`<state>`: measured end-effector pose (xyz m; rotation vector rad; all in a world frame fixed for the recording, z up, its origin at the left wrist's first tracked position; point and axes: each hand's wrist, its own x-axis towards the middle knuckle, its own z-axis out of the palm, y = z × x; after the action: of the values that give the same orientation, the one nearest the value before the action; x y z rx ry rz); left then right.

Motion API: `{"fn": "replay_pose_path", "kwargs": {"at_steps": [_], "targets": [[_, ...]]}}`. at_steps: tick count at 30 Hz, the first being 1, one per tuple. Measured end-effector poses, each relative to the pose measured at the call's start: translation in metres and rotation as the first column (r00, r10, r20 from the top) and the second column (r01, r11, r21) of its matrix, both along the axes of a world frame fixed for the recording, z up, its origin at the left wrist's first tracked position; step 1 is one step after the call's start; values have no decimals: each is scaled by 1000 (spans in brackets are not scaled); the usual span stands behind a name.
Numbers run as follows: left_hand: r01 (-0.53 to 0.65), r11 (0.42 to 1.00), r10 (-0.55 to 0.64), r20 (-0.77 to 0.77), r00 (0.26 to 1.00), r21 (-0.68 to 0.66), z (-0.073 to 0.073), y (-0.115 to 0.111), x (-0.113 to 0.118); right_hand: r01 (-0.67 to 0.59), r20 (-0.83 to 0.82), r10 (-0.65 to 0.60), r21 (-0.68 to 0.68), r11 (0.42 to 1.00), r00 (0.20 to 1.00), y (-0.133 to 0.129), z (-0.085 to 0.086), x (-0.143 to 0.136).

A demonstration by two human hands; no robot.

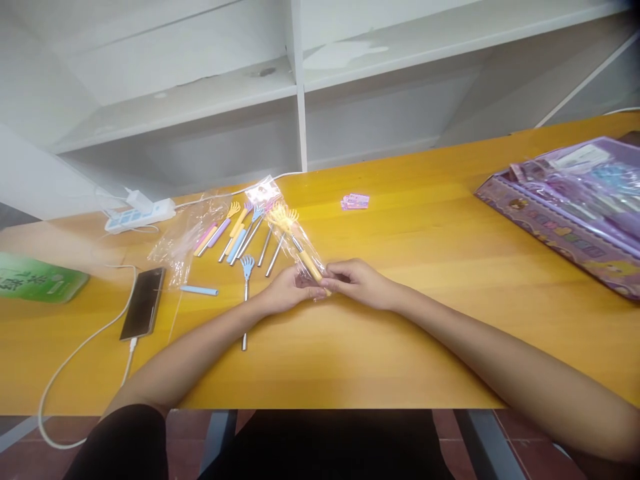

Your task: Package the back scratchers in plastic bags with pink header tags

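Between my hands is a yellow back scratcher (311, 264) in a clear plastic bag, its claw end pointing away to the upper left. My left hand (290, 291) is closed around the bag's left side near the handle. With thumb and fingers, my right hand (356, 283) pinches the handle's lower end. A blue back scratcher (247, 268) with a silver rod lies partly under my left forearm. Beyond my left hand are several more back scratchers (240, 233) and coloured handles. A loose blue handle (199, 291) rests left of the blue scratcher.
Clear plastic bags (187, 233) lie at the left, near a white power strip (141, 215) and a phone (143, 303) on a white cable. A green package (43, 277) sits far left. Small pink cards (355, 201) lie at the back. A purple display box (560, 230) stands right.
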<state>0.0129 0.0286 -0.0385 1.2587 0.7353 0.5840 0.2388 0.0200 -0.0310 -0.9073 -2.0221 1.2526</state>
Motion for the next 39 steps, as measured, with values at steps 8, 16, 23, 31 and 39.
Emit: {"fn": "replay_pose_path", "kwargs": {"at_steps": [8, 16, 23, 31, 39], "targets": [[83, 995, -81, -41, 996, 50, 5, -2, -4, -163, -159, 136, -174, 971, 978, -1, 6, -3], [145, 989, -143, -57, 988, 26, 2, 2, -7, -283, -145, 251, -283, 916, 957, 2, 6, 5], [277, 961, -273, -125, 954, 21, 11, 1, -11, -293, -53, 288, -237, 926, 956, 2, 7, 8], [560, 814, -479, -368, 797, 154, 26, -8, -12, 42, -182, -128, -415, 909, 975, 9, 1, 4], [-420, 822, 396, 143, 907, 385, 2, 12, -10, -203, -142, 149, -551, 809, 979, 3, 6, 5]]}}
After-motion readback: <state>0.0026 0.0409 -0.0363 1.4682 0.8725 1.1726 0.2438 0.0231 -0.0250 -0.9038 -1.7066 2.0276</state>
